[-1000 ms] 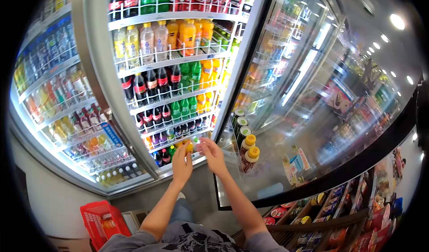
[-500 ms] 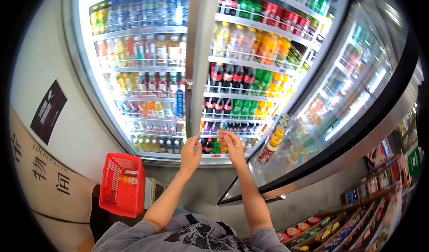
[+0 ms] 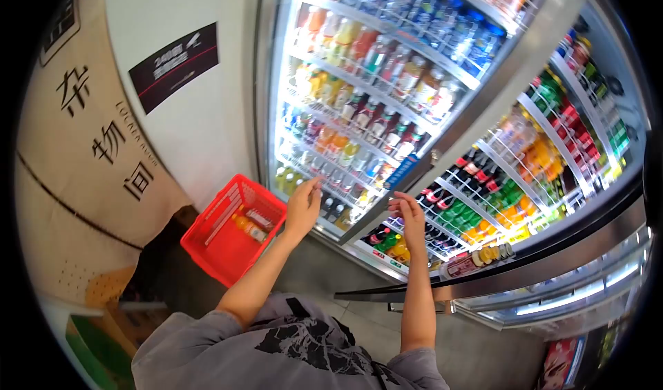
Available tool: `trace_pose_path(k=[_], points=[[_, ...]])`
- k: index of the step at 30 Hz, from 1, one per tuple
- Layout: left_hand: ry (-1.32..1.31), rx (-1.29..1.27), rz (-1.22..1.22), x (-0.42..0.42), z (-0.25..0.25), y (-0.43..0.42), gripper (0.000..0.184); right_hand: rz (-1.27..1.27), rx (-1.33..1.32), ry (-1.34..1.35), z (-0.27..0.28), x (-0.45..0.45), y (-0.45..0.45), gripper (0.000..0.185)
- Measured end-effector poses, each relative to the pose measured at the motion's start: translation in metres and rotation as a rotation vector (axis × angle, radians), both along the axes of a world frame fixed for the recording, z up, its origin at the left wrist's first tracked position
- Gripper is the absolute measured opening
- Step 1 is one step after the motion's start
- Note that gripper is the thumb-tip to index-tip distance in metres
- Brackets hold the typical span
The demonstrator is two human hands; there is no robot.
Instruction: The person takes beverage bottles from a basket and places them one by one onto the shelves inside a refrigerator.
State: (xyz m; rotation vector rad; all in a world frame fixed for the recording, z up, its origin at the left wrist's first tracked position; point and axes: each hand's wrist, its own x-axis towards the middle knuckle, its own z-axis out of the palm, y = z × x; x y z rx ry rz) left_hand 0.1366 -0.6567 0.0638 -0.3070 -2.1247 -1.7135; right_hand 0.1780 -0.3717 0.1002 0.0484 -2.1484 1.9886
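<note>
My left hand (image 3: pixel 302 207) is raised in front of the lower shelves of the left fridge, its fingers loosely bent and apart, with nothing seen in it. Level with it, my right hand (image 3: pixel 409 219) hovers before the frame between the two fridge sections, fingers apart and pointing left, also empty. Neither hand touches a bottle. Down to the left of my left hand stands a red basket (image 3: pixel 211 257), holding an orange drink bottle (image 3: pixel 250 228) and a small packaged item beside it.
Shelves of bottles fill the closed left fridge (image 3: pixel 273 113). At the right, the glass door (image 3: pixel 483 284) stands open before shelves of cola, green and orange bottles. A beige curtain (image 3: pixel 90 148) with lettering hangs at the left. Below it is a green box (image 3: pixel 93 352).
The view has swung left, bringing the basket and curtain further into sight. Both hands stay raised and empty, now before the left fridge and the middle frame. The door's open angle looks narrower.
</note>
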Motion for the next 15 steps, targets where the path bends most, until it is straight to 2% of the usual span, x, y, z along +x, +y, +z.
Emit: trace_pose_path(k=[3, 7, 9, 11, 13, 15], points=[[-0.054, 0.012, 0.031, -0.007, -0.008, -0.023, 0.031, 0.037, -0.022, -0.045, -0.003, -0.029, -0.029, 0.033], [-0.077, 0.010, 0.063, -0.017, -0.035, -0.061, 0.030, 0.220, -0.013, -0.074, -0.029, -0.075, -0.095, 0.031], [-0.185, 0.089, 0.103, -0.018, -0.051, -0.084, 0.029, 0.324, -0.064, -0.146, -0.045, -0.095, -0.136, 0.029], [-0.147, 0.018, 0.194, -0.021, -0.075, -0.113, 0.029, 0.434, -0.064, -0.184, -0.070, -0.114, -0.173, 0.029], [-0.275, 0.131, 0.295, -0.023, -0.086, -0.138, 0.030, 0.576, 0.000, -0.192, -0.078, -0.129, -0.209, 0.028], [-0.295, 0.142, 0.381, -0.026, -0.089, -0.167, 0.029, 0.687, -0.023, -0.233, -0.082, -0.146, -0.239, 0.028]])
